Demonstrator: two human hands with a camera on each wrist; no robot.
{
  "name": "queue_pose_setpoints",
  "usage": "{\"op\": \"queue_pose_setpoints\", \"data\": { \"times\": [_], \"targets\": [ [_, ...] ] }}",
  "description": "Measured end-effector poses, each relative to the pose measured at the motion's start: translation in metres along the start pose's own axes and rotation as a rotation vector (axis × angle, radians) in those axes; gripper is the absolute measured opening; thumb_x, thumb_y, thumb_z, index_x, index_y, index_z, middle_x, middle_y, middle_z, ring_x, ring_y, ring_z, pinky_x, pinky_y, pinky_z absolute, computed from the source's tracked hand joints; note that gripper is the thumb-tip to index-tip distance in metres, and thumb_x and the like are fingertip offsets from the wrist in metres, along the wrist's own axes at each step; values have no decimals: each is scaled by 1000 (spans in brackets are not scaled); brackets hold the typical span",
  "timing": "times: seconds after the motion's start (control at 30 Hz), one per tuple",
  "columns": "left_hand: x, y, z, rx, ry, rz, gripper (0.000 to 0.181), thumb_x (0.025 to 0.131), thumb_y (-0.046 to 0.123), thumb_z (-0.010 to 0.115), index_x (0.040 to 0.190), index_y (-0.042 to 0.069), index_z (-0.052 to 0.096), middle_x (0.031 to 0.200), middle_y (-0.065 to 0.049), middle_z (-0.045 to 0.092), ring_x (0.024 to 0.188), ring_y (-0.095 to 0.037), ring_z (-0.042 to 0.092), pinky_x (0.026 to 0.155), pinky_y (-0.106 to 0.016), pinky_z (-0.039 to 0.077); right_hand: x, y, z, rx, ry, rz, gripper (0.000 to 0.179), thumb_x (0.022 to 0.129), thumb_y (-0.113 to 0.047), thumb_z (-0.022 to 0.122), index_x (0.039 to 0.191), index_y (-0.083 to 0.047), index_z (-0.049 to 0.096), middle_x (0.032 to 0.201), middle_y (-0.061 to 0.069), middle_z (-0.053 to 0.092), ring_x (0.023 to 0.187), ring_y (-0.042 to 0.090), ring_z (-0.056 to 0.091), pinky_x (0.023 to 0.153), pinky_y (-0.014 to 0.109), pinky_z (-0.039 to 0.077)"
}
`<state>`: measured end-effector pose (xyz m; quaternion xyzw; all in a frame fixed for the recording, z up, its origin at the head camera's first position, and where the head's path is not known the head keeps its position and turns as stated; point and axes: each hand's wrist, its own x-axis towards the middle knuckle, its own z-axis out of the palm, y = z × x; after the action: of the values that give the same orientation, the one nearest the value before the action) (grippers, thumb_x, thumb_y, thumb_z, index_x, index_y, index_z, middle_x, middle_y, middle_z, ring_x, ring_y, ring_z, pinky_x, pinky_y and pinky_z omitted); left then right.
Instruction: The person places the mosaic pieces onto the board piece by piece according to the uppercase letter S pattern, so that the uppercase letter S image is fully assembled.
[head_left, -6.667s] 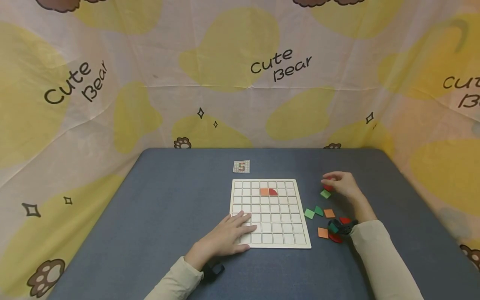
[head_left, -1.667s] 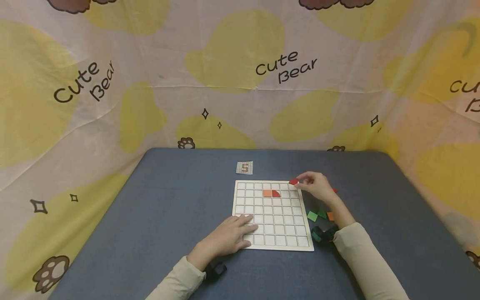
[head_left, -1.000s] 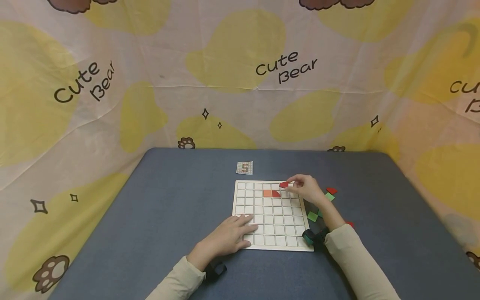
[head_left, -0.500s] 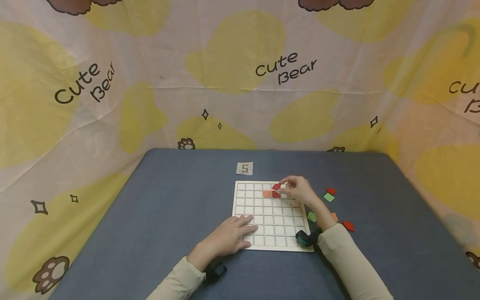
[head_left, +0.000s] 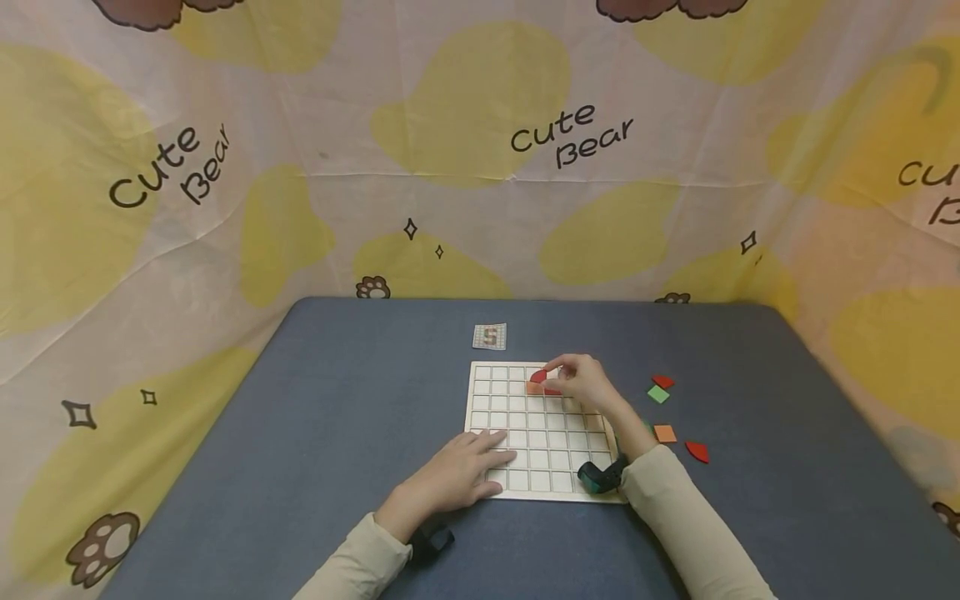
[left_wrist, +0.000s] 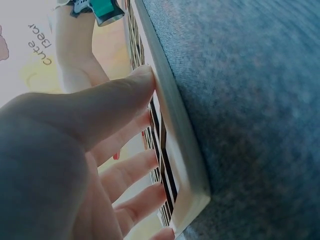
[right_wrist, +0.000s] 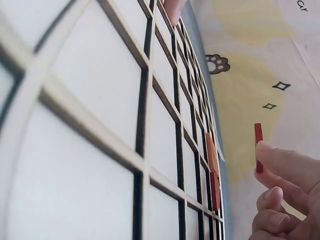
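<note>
My right hand [head_left: 587, 385] pinches a red quarter-round tile [right_wrist: 258, 132] between thumb and finger, above the far rows of a white grid board [head_left: 555, 437]. In the right wrist view the tile stands edge-on, apart from the board. Under it, an orange square tile [head_left: 534, 388] and another red tile [right_wrist: 214, 190] sit side by side in board cells; the hand partly covers that red tile in the head view. My left hand [head_left: 457, 471] rests with spread fingers on the board's near left corner, its thumb at the near rim [left_wrist: 180, 135].
Right of the board lie loose tiles: a red one [head_left: 663, 381] beside a green one [head_left: 658, 394], an orange square [head_left: 665, 433] and a red quarter-round [head_left: 697, 452]. My right forearm hides others. A small patterned card [head_left: 489, 336] lies beyond the board.
My right hand has picked up the red tile from the loose pieces at the right and carried it left over the board's far rows. The left hand stays on the board.
</note>
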<state>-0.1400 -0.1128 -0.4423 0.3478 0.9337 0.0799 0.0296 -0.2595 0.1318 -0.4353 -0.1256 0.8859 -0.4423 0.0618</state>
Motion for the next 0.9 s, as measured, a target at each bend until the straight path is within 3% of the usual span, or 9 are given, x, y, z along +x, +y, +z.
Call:
{"op": "queue_pose_setpoints", "data": {
  "times": [0.4, 0.6, 0.9],
  "targets": [
    [-1, 2, -1, 25, -5, -23, 47, 90, 37, 63, 134, 24, 57, 147, -5, 51, 133, -27, 51, 110, -42, 42, 7, -8, 15, -19, -34, 24, 31, 83, -18, 75, 108, 0, 70, 60, -3, 46, 53, 10, 38, 50, 21, 33],
    [-1, 2, -1, 68, 13, 0, 46, 90, 37, 63, 133, 24, 58, 144, -5, 54, 133, -26, 51, 109, -40, 43, 8, -8, 22, -59, -39, 37, 29, 83, -19, 74, 106, -2, 71, 60, -4, 42, 51, 9, 34, 48, 20, 29],
    [-1, 2, -2, 44, 4, 0, 46, 91, 37, 62, 134, 24, 57, 146, -6, 53, 132, -27, 50, 109, -42, 43, 12, -11, 27, -131, -30, 30, 26, 82, -16, 75, 103, -2, 73, 66, 0, 51, 58, 11, 38, 51, 21, 31]
  ]
}}
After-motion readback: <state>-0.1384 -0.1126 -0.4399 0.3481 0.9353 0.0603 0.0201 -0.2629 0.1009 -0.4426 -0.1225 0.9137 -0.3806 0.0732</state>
